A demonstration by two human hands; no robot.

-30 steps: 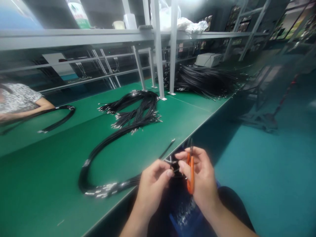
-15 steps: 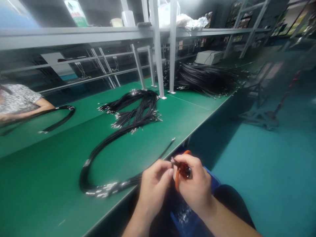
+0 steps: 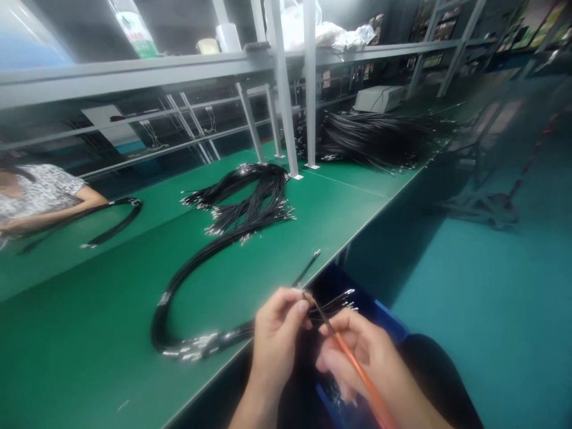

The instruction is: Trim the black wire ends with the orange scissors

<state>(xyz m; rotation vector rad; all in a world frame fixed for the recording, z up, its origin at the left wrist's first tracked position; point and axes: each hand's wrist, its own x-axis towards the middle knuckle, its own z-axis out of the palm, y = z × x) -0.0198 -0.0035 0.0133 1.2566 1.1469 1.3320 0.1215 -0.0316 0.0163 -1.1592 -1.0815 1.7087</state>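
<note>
Left hand (image 3: 276, 333) pinches nearly closed, apparently steadying black cables (image 3: 240, 331). Right hand (image 3: 381, 357), fingers half-curled, holds an orange-handled tool (image 3: 360, 370) toward them

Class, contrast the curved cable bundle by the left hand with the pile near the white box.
The bundle is narrow and gathered; the pile is broader and looser. The bundle bends in an arc, while the pile's cables run straighter. The bundle lies near the left hand; the pile lies farther off. Both are black, on the green bench.

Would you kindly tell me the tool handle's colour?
The tool handle is orange, shown best in the head view.
</note>
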